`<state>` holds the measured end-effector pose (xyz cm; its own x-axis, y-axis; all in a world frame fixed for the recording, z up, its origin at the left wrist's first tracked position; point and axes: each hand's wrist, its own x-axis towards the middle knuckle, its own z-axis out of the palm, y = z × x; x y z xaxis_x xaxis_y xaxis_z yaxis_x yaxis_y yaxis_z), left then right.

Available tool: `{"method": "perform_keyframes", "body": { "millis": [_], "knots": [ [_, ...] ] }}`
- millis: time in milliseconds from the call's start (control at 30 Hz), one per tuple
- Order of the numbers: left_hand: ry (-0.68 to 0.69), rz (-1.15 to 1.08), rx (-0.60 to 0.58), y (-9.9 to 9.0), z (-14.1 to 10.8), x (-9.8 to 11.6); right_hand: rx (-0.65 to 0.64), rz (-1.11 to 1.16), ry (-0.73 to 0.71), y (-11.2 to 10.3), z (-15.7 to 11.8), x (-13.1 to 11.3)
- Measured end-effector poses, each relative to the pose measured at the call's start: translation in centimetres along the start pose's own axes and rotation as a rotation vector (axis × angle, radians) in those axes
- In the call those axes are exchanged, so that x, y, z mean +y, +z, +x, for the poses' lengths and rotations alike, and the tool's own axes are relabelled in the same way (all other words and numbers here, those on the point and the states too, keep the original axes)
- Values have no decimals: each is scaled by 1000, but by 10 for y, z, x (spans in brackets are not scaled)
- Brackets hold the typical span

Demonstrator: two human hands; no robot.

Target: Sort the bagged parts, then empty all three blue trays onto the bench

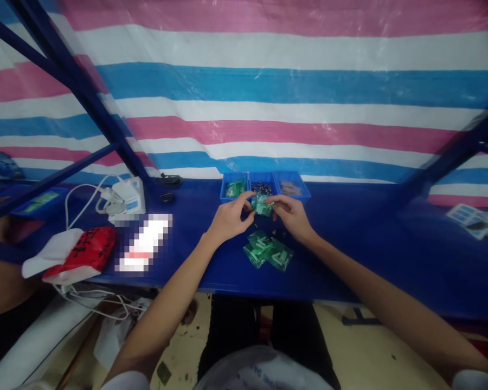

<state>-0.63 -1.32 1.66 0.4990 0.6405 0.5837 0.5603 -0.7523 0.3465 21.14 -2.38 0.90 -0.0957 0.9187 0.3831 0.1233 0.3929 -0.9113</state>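
Note:
Between my two hands is a small green plastic bag point(262, 205), held just in front of the blue bins. My left hand point(230, 218) grips its left side with thumb and fingers. On the right edge, my right hand point(293, 218) is closed on the same bag. Several green bags with white marks point(268, 251) lie overlapping on the blue table below my hands. A few tiny dark pieces point(274, 233) sit between those bags and my hands. What is inside the held bag is too small to make out.
Three joined blue bins stand behind my hands: green bags point(236, 188), small dark metallic parts point(262, 188), pale pieces point(289, 187). Leftward are a white power strip point(126, 199), a red packet point(90, 250) and a white cap-like item point(53, 252). A person's arm point(4, 276) shows far left.

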Motion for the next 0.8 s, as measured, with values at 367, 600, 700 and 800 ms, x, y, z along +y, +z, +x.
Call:
{"method": "perform_keyframes", "body": {
  "millis": [367, 600, 700, 800],
  "knots": [
    [70, 39, 51, 7, -1, -6, -61, -1, 22, 5, -1, 5],
    [48, 9, 108, 7, 0, -2, -40, -350, -100, 7, -6, 6],
    [47, 2, 107, 7, 0, -1, -21, -453, -165, 6, -5, 1],
    [42, 3, 111, 8, 0, -1, -1, -455, -178, 5, -4, -1]
  ]
}}
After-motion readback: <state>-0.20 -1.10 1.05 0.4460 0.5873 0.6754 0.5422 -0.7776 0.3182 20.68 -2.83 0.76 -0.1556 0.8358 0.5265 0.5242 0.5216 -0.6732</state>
